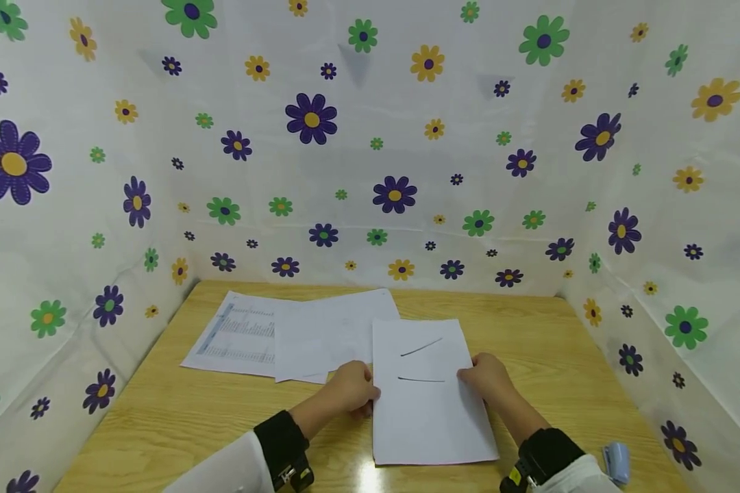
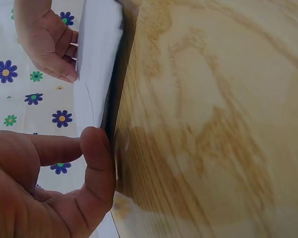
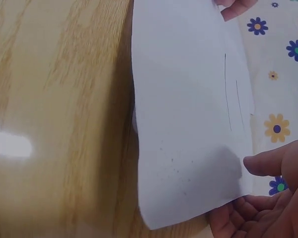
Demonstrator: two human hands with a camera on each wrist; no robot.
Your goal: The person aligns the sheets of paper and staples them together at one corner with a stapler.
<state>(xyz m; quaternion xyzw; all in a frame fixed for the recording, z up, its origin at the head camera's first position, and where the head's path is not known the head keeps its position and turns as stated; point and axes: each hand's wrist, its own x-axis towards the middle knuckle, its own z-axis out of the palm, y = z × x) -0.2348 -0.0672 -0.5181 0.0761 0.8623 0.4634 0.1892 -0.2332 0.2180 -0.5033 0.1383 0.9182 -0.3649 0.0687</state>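
Observation:
A small stack of white paper sheets (image 1: 432,424) lies close over the table in front of me, two dark pen lines drawn across its top sheet. My left hand (image 1: 351,389) pinches the stack's left edge between thumb and curled fingers. On the opposite edge my right hand (image 1: 488,376) grips it, thumb on top and fingers tucked beneath. Seen from the left wrist, the stack (image 2: 97,44) is tilted on edge with several layers showing. In the right wrist view the top sheet (image 3: 184,124) bows slightly, with small dark specks near its lower corner.
Behind and to the left lie a printed sheet with a table of text (image 1: 243,332) and overlapping blank white sheets (image 1: 327,335). A light-blue stapler (image 1: 618,462) sits at the front right of the wooden table (image 1: 549,356). Flower-patterned sheeting (image 1: 370,157) encloses the back and sides.

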